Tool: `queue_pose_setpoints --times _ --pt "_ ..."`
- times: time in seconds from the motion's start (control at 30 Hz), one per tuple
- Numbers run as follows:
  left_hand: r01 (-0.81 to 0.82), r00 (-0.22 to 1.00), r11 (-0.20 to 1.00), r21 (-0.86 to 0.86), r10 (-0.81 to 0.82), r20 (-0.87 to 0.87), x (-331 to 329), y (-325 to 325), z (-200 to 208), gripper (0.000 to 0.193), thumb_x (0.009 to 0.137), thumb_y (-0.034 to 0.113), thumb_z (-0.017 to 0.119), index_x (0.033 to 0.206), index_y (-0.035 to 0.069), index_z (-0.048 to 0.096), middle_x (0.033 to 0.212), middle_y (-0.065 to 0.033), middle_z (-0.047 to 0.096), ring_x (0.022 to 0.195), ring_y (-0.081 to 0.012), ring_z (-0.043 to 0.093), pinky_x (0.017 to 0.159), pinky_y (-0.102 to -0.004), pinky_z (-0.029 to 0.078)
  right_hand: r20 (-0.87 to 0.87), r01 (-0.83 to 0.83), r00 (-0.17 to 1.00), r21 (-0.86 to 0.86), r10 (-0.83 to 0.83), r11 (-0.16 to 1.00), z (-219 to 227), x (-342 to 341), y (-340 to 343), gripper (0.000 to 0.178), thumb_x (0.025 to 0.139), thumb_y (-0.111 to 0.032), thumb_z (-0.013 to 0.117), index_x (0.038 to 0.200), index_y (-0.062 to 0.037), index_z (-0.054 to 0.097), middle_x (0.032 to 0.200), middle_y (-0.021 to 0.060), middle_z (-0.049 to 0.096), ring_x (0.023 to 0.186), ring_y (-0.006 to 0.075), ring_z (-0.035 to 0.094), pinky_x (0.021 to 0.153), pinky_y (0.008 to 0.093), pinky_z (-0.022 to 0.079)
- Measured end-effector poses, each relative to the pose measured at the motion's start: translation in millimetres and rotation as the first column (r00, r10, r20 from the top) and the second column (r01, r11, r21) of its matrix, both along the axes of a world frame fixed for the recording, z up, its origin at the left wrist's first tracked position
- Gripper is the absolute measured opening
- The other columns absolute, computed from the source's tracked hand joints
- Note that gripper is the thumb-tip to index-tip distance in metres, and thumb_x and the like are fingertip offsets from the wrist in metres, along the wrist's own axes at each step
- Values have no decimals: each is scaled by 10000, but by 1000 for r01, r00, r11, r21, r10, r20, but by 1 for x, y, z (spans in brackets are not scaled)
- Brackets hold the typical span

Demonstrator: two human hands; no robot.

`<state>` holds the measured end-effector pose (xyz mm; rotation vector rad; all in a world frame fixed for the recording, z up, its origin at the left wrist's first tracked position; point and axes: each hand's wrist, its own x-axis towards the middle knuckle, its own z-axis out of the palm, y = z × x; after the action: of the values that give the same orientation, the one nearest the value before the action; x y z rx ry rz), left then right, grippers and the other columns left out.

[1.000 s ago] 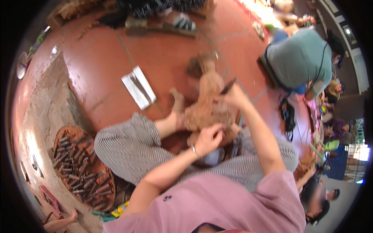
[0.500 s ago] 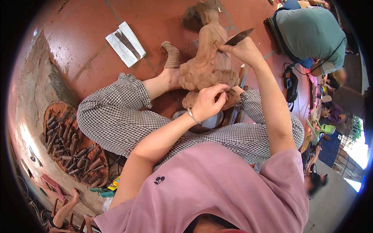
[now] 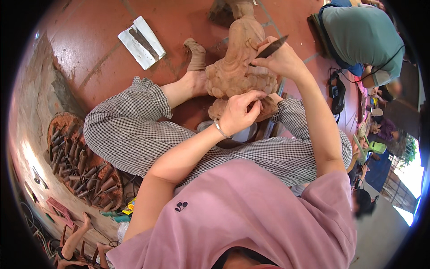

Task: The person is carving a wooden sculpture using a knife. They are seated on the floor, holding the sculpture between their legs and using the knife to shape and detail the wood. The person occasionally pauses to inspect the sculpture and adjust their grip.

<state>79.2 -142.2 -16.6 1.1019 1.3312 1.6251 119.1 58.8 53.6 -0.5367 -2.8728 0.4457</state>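
Observation:
A carved reddish-brown wooden statue (image 3: 244,42) of a seated figure stands between my legs on a base of rounded petals (image 3: 242,80). Its top is cut off by the frame's upper edge. My right hand (image 3: 284,60) is closed around a dark, flat, pointed piece (image 3: 273,46) beside the statue's right side; one end points up and away, the other shows under my fingers near the carving. I cannot tell whether it touches the wood. My left hand (image 3: 242,112) rests at the lower base with curled fingers and thumb pinched together; what is between them is hidden.
On the red tiled floor, white paper (image 3: 141,43) bears a dark strip (image 3: 144,44). A round tray (image 3: 118,190) of many wooden-handled tools lies left of my knee. Between my legs is a pale basin (image 3: 242,134). A person in a green shirt (image 3: 363,38) crouches at right.
My right hand has shifted lower along the statue, and its grip on the dark piece has turned slightly. My left hand stays at the base. The whole view has moved a little.

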Motion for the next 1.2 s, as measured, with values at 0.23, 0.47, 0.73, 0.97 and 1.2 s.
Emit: queue_pose_setpoints --times 0.23,0.47,0.73,0.97,1.2 --pt "8 1000 1000 8 -8 12 0 1 -2 238 897 26 560 1114 15 657 795 -72 697 670 -134 684 628 -253 541 127 197 977 -225 -172 954 2 -13 21 396 716 -351 833 829 4 702 661 177 658 632 333 654 595 406 509" --pt "1 1000 1000 29 -2 19 0 1 2 243 896 23 558 1118 12 656 796 -66 698 665 -137 683 628 -252 541 316 323 911 -147 -265 935 10 -13 18 257 773 -265 794 916 -59 738 693 70 667 665 210 629 649 337 493" --pt "-22 1000 999 38 22 -7 1 3 -3 241 894 22 560 1115 14 654 794 -68 698 644 -127 673 618 -248 535 101 140 985 12 -141 990 7 -5 -6 318 788 -316 780 824 -8 714 683 92 673 605 193 587 601 364 469" --pt "14 1000 1000 -6 -14 12 -3 1 1 243 891 31 569 1118 16 654 791 -63 703 672 -126 687 623 -248 539 148 234 966 -151 -212 960 -1 -8 17 287 792 -290 781 830 -13 717 662 98 653 606 192 597 589 341 469" --pt "5 1000 1000 7 -5 4 -1 2 0 232 908 37 554 1117 20 653 778 -58 700 660 -120 678 621 -245 537 225 320 934 -181 -277 930 7 -13 14 221 809 -218 772 875 -13 726 757 85 686 681 175 615 665 330 492"
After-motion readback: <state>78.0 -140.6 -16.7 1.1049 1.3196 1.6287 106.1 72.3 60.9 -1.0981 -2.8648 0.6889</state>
